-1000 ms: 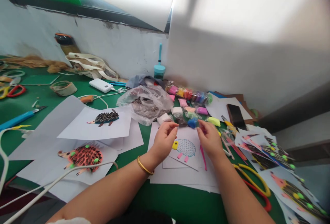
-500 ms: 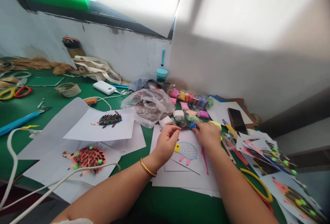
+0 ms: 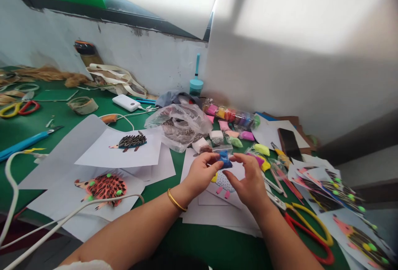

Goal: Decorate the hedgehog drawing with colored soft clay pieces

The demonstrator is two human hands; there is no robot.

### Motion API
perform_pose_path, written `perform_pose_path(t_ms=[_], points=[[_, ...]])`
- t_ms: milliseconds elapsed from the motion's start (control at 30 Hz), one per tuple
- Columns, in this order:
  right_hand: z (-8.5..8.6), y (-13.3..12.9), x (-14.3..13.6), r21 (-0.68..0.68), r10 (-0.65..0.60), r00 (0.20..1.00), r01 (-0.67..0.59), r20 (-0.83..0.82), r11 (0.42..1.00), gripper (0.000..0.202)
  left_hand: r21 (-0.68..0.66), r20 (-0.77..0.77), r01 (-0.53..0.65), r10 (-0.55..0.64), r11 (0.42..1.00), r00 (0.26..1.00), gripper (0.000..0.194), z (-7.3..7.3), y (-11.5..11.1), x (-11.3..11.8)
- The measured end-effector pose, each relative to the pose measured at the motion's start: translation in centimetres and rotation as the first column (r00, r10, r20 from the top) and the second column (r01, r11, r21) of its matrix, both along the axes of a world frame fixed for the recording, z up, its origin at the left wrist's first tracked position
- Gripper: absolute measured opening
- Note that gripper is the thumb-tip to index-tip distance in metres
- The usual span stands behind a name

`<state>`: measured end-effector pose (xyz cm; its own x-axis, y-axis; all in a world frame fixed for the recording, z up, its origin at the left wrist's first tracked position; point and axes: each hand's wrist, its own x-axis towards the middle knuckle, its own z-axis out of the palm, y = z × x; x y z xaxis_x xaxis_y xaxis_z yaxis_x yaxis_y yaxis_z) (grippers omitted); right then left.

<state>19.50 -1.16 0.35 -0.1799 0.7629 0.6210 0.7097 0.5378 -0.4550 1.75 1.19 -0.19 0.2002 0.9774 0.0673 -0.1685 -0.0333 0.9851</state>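
A small clear bag of blue modelling clay (image 3: 225,160) is pinched between the thumb and fingers of my left hand (image 3: 203,172). My right hand (image 3: 248,178) is beside the bag's right side, thumb and forefinger apart; whether a fingertip touches the bag I cannot tell. Beneath both hands lies a paper with a hedgehog drawing (image 3: 226,183), its body patterned in blue, with a yellow face and pink feet. Part of the drawing is hidden by my hands. Beyond them sit several small clay packets (image 3: 234,142) and a plastic bag of sunflower seeds (image 3: 180,131).
Scissors (image 3: 303,216) with yellow and red handles lie by my right forearm. Finished hedgehog pictures (image 3: 357,237) are at the right, near a dark phone (image 3: 289,143). To the left are a seed-covered hedgehog picture (image 3: 104,189), a white cable (image 3: 77,216) and a blue-handled tool (image 3: 27,145).
The blue clay bag has been lifted off the table and moved towards me, into my left hand's fingers. My right hand has drawn back and spread its fingers, uncovering yellow clay.
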Motion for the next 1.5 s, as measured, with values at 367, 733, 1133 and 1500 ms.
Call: perform_pose_path(t_ms=[367, 733, 1133, 1500], points=[[-0.4, -0.3, -0.2, -0.239, -0.012, 0.985, -0.03, -0.171, 0.971, 0.04, 0.074, -0.049, -0.026, 0.029, 0.997, 0.998, 0.037, 0.5, -0.5, -0.1], [0.5, -0.1, -0.5, -0.225, 0.015, 0.979, -0.062, -0.202, 0.972, 0.021, 0.298, -0.262, -0.1, 0.182, 0.949, 0.948, 0.017, 1.0, 0.1, -1.0], [-0.6, 0.0, 0.4, -0.238, -0.076, 0.968, 0.017, -0.238, 0.971, 0.044, 0.069, -0.132, -0.075, 0.084, 0.995, 0.988, 0.023, 1.5, 0.1, -0.8], [-0.8, 0.5, -0.1, -0.167, 0.084, 0.981, -0.115, -0.177, 0.979, 0.039, -0.041, -0.071, -0.013, 0.01, 0.999, 0.997, 0.037, 1.4, -0.1, -0.7]])
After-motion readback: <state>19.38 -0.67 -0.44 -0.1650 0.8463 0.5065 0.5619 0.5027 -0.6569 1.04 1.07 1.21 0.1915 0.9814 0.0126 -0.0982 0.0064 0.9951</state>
